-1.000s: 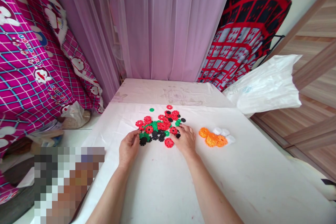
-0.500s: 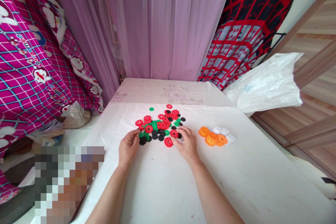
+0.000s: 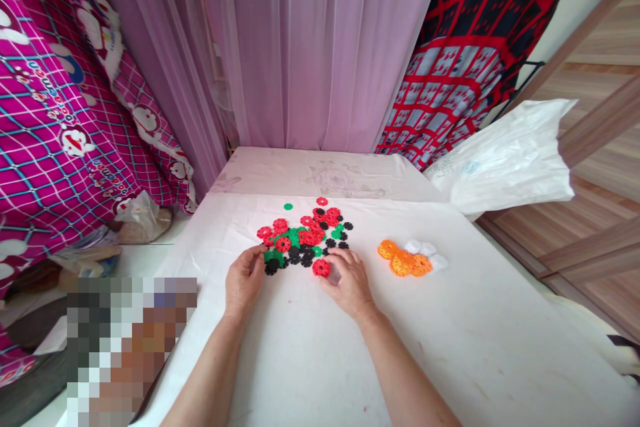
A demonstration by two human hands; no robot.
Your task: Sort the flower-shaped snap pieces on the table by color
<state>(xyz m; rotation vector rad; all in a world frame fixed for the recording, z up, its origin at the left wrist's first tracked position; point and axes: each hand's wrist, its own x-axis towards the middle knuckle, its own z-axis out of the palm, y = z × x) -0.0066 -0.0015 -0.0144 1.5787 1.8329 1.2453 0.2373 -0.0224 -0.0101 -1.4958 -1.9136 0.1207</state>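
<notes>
A mixed pile of red, green and black notched plastic discs (image 3: 300, 238) lies on the white-covered table. At the pile's near right edge, my right hand (image 3: 349, 282) has thumb and fingers closed around a red notched disc (image 3: 321, 268); another disc may lie beneath it. My left hand (image 3: 245, 280) rests at the pile's left edge, fingertips pinched together beside black and green discs. Whatever those left fingertips hold, if anything, is too small to make out. To the right of my right hand sit orange discs (image 3: 403, 260) with white discs (image 3: 421, 248) behind them.
The table (image 3: 310, 360) has a floral strip along its far end. A white plastic bag (image 3: 510, 160) stands at the right edge. Beyond are a purple curtain (image 3: 310, 47), a pink patterned cloth (image 3: 40, 107) and a red-black cloth (image 3: 465, 47).
My right hand has shifted left and slightly nearer, carrying a red disc from the pile's right side onto or against the near red one. My left hand has stayed in place.
</notes>
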